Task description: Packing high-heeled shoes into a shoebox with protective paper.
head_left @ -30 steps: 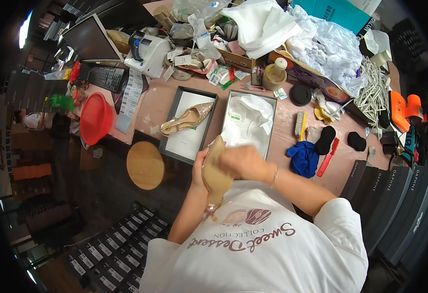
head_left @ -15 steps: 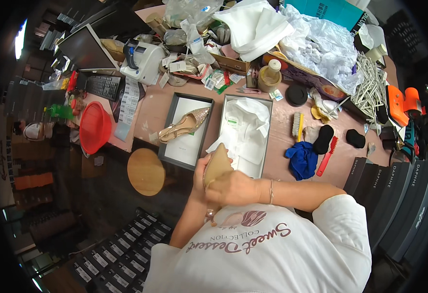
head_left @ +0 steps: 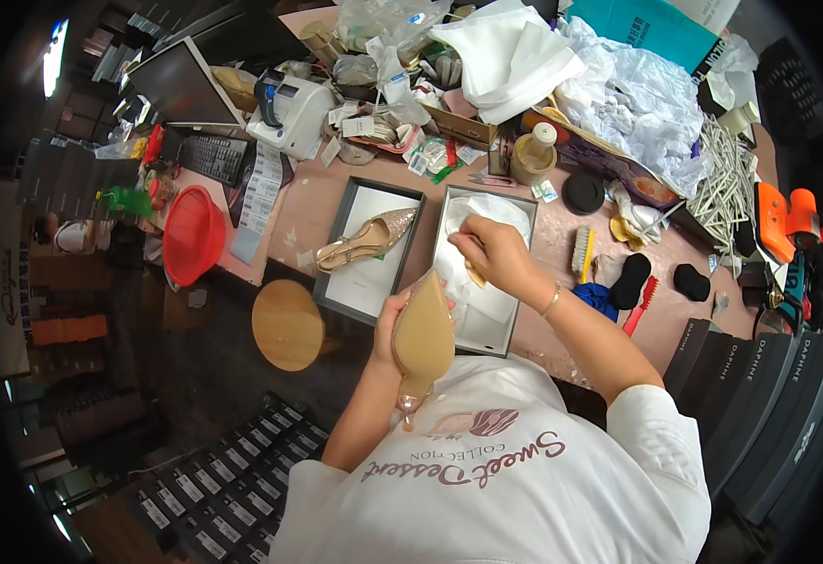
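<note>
Cluttered pink table (head_left: 318, 202), two shoeboxes (head_left: 366, 249)

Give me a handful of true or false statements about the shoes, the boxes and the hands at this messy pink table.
1. The left hand holds a shoe with its tan sole facing up. True.
2. The right hand is over the box lined with white paper. True.
3. A glittery gold shoe lies on the round wooden stool. False: it lies in the box lid.
4. The red basket sits right of both boxes. False: it sits to their left.
</note>
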`<action>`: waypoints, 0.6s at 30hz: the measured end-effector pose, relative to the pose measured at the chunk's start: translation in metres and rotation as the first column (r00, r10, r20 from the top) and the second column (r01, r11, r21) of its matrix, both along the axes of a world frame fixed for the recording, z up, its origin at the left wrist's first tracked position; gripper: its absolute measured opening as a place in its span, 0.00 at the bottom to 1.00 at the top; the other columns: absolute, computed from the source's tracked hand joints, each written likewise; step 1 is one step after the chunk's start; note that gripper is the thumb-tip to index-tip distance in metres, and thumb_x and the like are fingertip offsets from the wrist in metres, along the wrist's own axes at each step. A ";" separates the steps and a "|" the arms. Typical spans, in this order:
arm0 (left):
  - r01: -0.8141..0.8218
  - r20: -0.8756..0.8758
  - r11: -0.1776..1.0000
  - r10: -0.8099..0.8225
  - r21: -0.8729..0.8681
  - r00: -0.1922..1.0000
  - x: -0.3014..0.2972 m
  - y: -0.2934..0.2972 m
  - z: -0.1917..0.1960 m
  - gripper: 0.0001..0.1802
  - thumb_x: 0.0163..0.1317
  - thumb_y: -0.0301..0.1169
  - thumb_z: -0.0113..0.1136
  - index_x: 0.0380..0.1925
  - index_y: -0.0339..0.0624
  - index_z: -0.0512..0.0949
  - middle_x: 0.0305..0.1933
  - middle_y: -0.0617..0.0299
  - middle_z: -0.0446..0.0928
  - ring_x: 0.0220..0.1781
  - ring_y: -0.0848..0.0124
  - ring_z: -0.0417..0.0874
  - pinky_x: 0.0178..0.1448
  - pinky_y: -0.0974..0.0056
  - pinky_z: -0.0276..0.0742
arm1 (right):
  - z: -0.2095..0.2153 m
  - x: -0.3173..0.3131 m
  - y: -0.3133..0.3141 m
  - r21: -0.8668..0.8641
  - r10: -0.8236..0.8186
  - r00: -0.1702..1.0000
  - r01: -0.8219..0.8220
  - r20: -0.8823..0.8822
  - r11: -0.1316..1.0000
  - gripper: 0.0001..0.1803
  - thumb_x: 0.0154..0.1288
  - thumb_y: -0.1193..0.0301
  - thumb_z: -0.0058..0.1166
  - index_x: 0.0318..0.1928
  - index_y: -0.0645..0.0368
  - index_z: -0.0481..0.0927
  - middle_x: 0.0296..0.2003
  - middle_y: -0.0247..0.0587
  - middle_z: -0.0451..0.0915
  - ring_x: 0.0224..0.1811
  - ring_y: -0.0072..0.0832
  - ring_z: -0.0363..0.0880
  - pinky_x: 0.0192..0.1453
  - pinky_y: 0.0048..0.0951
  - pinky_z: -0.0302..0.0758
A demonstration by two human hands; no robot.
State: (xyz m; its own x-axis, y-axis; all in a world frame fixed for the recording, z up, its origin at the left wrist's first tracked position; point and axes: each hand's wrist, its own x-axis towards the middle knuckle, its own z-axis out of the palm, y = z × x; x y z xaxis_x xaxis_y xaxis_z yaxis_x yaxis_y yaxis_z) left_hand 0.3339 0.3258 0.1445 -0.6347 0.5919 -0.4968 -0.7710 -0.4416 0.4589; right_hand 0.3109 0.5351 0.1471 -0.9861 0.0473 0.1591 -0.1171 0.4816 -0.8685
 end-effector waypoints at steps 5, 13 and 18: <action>-0.071 0.005 0.997 0.071 -0.001 0.997 -0.029 0.013 0.004 0.28 0.62 0.46 0.40 0.54 0.36 0.70 0.38 0.51 0.78 0.34 0.61 0.80 0.39 0.62 0.78 | -0.038 0.024 0.015 -0.543 0.095 0.945 0.096 0.314 0.834 0.13 0.67 0.66 0.53 0.29 0.62 0.74 0.20 0.30 0.73 0.21 0.17 0.67 0.25 0.21 0.65; -0.149 -0.029 0.986 0.147 -0.078 0.989 -0.050 0.049 -0.007 0.29 0.61 0.48 0.43 0.55 0.38 0.69 0.43 0.53 0.77 0.39 0.62 0.80 0.43 0.61 0.78 | -0.020 0.056 0.009 -0.629 -0.017 0.942 0.238 0.336 0.740 0.12 0.67 0.66 0.53 0.30 0.60 0.72 0.22 0.28 0.72 0.23 0.12 0.67 0.25 0.19 0.64; -0.171 0.056 0.984 0.173 -0.041 0.983 -0.037 0.056 -0.027 0.28 0.64 0.48 0.40 0.55 0.40 0.70 0.45 0.54 0.77 0.41 0.64 0.80 0.45 0.60 0.78 | 0.017 0.048 -0.011 0.304 0.308 0.928 -0.237 -0.211 0.923 0.13 0.60 0.65 0.57 0.25 0.57 0.69 0.19 0.39 0.71 0.18 0.34 0.74 0.22 0.33 0.70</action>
State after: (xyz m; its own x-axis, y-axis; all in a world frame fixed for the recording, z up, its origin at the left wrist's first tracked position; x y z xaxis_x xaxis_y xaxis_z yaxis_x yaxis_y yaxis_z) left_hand 0.2966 0.3816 0.1180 -0.6946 0.4571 -0.5555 -0.7109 -0.5541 0.4330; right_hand 0.3588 0.5243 0.1637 -0.8803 -0.2967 0.3703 -0.4731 0.6096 -0.6361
